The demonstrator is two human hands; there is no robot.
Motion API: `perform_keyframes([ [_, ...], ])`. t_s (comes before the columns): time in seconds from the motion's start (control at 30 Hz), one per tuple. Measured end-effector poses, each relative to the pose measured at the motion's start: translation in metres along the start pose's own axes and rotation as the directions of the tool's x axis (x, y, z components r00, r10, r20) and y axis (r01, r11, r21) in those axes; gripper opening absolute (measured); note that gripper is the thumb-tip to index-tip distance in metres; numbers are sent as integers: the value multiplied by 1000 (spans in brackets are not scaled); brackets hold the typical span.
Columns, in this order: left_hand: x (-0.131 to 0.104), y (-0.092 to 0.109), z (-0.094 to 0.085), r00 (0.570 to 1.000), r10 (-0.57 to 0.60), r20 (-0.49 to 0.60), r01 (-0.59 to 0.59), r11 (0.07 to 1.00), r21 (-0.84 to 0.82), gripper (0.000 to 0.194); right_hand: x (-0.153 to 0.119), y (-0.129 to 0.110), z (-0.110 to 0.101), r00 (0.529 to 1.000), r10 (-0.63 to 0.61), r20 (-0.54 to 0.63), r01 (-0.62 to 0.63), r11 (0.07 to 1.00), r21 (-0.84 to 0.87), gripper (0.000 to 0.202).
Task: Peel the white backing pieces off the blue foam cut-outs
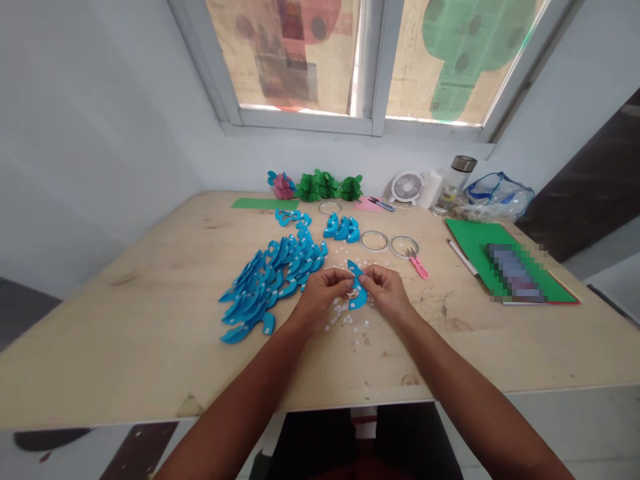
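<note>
Between my two hands is a curved blue paper piece [358, 300] with small white squares stuck on it. My left hand [327, 288] pinches its left edge, and my right hand [384, 287] grips its upper right side with thumb and fingers. Beneath it, small white paper bits [349, 319] lie scattered on the table. Left of my left hand spreads a large pile of similar blue paper pieces [270, 277], many bearing white squares. A smaller group of blue pieces [342, 229] lies just beyond my hands.
Tape rolls [374, 241] and pink-handled snips [418, 264] lie beyond my right hand. Green paper figures [325, 185], a white fan [407, 188] and a glass bottle [454, 185] line the back of the wooden table [145, 320]. Green sheets [480, 240] and a marker [463, 257] are at right.
</note>
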State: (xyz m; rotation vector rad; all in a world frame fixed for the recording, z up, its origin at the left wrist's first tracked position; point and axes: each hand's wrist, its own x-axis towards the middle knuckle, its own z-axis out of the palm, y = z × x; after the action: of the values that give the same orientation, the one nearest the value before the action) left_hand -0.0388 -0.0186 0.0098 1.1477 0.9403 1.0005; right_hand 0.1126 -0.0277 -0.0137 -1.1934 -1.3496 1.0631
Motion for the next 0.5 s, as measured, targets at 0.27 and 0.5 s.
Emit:
perform_keyframes([
  [0.27, 1, -2, -2, 998, -42, 47, 49, 987, -151, 19, -4, -11, 2, 999, -49, -6, 50, 998, 50, 25],
  [0.5, 5, -9, -6, 979, -84, 183, 146, 923, -356, 19, -4, -15, 0, 997, -71, 14, 68, 983, 172, 22],
])
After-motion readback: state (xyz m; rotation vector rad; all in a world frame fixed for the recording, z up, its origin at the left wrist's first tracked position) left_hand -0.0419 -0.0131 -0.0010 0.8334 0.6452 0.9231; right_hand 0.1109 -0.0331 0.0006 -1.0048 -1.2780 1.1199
